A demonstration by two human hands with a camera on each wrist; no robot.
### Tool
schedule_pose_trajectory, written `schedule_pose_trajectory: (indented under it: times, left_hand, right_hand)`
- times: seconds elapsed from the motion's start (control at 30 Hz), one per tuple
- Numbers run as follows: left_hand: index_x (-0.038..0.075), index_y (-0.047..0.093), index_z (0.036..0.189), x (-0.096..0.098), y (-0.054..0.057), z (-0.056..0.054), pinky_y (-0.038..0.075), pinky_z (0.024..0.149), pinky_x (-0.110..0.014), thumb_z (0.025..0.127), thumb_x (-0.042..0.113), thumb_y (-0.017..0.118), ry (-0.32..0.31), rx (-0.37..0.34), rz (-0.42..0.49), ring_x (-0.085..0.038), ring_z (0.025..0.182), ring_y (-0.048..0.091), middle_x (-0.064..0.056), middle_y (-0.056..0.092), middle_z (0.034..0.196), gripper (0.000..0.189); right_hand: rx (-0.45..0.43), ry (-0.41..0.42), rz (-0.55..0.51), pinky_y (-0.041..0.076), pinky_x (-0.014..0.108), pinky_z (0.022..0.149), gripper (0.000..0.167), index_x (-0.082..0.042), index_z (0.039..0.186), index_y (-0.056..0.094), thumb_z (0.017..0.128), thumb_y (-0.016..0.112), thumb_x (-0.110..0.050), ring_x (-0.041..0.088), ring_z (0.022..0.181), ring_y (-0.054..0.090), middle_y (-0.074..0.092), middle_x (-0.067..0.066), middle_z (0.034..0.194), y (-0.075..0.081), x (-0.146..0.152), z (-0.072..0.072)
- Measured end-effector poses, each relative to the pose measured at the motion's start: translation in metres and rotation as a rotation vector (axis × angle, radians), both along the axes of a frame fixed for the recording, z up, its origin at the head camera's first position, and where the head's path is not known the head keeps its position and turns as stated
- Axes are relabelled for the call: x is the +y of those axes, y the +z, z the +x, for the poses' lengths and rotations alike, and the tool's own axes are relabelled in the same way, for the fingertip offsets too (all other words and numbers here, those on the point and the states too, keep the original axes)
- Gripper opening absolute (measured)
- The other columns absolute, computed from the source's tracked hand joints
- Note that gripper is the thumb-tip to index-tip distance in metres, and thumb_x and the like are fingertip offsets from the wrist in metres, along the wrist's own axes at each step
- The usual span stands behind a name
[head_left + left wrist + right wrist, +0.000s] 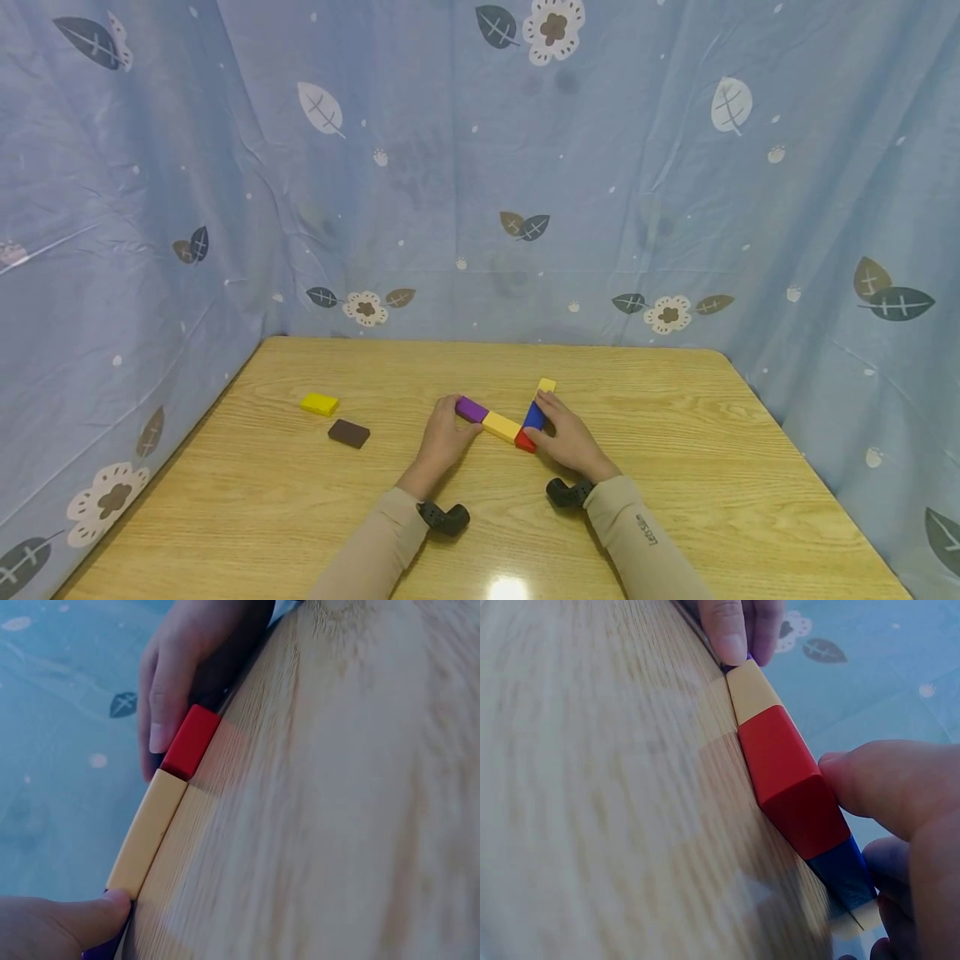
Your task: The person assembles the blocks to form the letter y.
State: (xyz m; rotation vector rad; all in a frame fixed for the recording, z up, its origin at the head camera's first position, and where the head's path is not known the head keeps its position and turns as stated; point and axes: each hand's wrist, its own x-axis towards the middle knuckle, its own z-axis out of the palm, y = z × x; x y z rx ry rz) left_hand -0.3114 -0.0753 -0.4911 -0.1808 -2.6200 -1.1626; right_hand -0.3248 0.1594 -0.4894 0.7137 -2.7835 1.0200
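Several blocks lie end to end on the table in a V shape. Its left arm has a purple block (472, 409) and a cream block (502, 427); a red block (526, 440) sits at the near corner. A blue block (533, 416) and another cream block (547, 385) run away from the corner. My left hand (442, 440) pinches the purple block, its thumb (101, 916) by the joint with the cream one. My right hand (572, 442) grips the blue block from the right, with the thumb (866, 780) touching the red block's side. Its other fingers are partly hidden.
On the left of the wooden table (225, 500) lie a yellow block (320, 404) and a dark brown block (348, 432), apart from the row. A blue patterned curtain (450, 183) surrounds the back and sides. Black devices are strapped at both wrists.
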Motion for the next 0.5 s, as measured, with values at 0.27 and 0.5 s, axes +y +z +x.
schedule_pose_trajectory:
  times: [0.27,0.5]
  left_hand:
    - [-0.006,0.046,0.131,0.0022,0.0011,0.0016,0.044,0.102,-0.045,0.083,0.018,0.073,0.009,-0.012,0.003,-0.035,0.119,0.052,-0.020,0.052,0.123,0.060]
    - [-0.009,0.043,0.132,0.0020,0.0025,0.0036,0.043,0.103,-0.047,0.083,0.016,0.074,0.003,-0.003,0.003,-0.037,0.121,0.051,-0.023,0.050,0.127,0.063]
  right_hand:
    - [-0.001,0.005,0.008,0.026,0.053,0.114,0.069,0.001,0.144,0.036,0.092,0.058,-0.039,0.034,0.143,0.022,0.031,0.015,0.153,0.0001,0.0008,-0.0002]
    - [0.003,-0.002,0.010,0.028,0.055,0.112,0.069,0.001,0.144,0.036,0.093,0.057,-0.040,0.035,0.142,0.024,0.030,0.016,0.153,-0.0008,-0.0002,-0.0001]
